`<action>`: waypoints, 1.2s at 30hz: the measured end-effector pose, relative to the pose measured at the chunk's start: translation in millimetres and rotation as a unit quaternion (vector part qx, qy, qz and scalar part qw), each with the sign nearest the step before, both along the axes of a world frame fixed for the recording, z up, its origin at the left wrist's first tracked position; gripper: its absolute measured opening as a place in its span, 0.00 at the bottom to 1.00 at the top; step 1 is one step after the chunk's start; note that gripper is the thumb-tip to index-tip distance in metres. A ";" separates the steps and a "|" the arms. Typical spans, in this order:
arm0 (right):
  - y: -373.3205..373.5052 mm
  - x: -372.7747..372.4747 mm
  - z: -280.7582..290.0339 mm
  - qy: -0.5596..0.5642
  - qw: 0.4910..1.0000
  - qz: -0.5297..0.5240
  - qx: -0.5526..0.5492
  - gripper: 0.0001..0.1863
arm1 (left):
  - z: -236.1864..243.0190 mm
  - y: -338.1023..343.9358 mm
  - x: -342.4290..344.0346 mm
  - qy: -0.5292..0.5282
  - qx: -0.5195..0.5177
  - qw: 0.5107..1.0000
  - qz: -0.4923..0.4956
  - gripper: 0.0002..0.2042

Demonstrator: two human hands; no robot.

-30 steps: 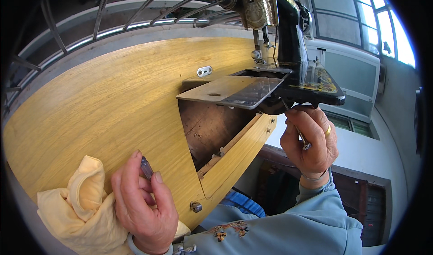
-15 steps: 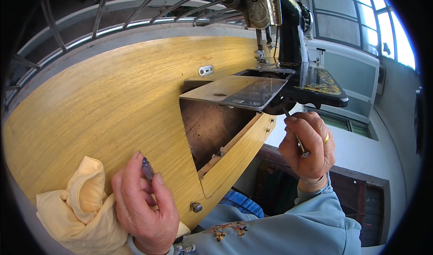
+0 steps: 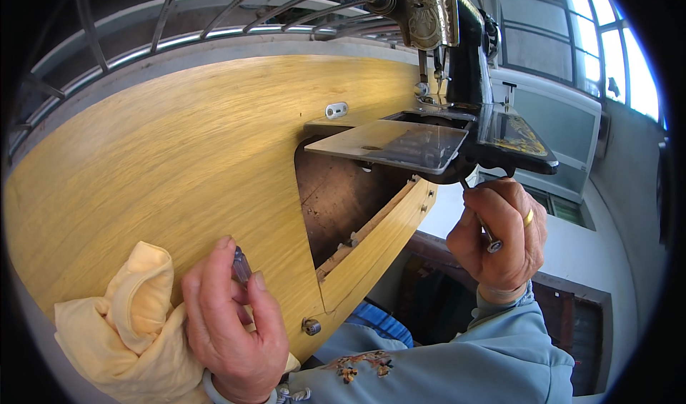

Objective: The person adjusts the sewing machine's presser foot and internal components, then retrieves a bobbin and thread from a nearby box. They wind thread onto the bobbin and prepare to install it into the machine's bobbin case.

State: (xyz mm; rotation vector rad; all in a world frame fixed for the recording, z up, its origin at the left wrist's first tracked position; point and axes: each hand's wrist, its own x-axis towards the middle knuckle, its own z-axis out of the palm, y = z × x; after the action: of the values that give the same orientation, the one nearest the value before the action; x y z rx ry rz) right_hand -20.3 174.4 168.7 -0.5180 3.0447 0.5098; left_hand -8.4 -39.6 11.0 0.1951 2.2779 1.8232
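Near the front of the wooden tabletop (image 3: pixel 179 139), my left hand (image 3: pixel 232 329) pinches a small translucent purple, ridged piece (image 3: pixel 241 266) that looks like a tool handle. My right hand (image 3: pixel 506 236) is closed round a slim metal rod (image 3: pixel 493 245) with a round end toward me. Its far tip points up at the underside of the black sewing machine (image 3: pixel 468 68), below the bed's left part; whether it touches is hidden. The metal slide plate (image 3: pixel 389 145) is drawn out leftward over the opening in the table. Yellow cloth (image 3: pixel 125 325) lies beside my left hand.
The table's cut-out (image 3: pixel 336 193) shows a brown cavity bordered by a wooden strip (image 3: pixel 375 225). A metal knob (image 3: pixel 311 326) sits on the near edge, and a slotted metal plate (image 3: pixel 336 109) on the tabletop. Metal railings (image 3: pixel 168 11) run behind; a white cabinet (image 3: pixel 561 118) stands right.
My right hand has moved slightly right with the rod, its tip now nearer the machine's underside. My left hand stays nearly in place with the purple piece. The view has shifted a little.
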 end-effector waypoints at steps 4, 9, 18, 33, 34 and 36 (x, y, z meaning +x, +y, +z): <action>-0.6 1.1 -1.9 -0.007 1.000 -0.015 -0.014 0.22 | 1.2 0.0 -2.1 0.004 -0.001 1.000 -0.006 0.22; 12.6 10.6 -3.2 0.005 0.993 -0.021 -0.117 0.21 | 0.8 -0.1 -1.7 0.006 0.000 1.000 -0.004 0.22; 11.6 21.9 0.8 0.004 0.987 -0.049 -0.151 0.20 | -3.3 1.0 -2.3 0.021 -0.018 1.000 -0.007 0.19; 55.9 159.7 -96.0 -0.057 0.703 -0.490 -0.512 0.04 | 43.6 22.6 -1.9 -0.005 0.011 1.000 0.011 0.11; 58.8 166.8 -102.2 -0.062 0.650 -0.525 -0.546 0.04 | 57.2 32.1 -3.5 -0.060 0.071 0.996 0.003 0.10; 61.3 174.1 -109.6 -0.057 0.574 -0.555 -0.599 0.06 | 60.1 56.9 -13.1 -0.148 0.206 0.967 -0.020 0.07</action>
State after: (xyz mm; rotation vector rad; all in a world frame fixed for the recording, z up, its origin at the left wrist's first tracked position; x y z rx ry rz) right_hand 153.8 235.7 59.1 1.3176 2.2767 -1.5279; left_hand -21.4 17.3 71.1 0.0272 1.6707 2.1226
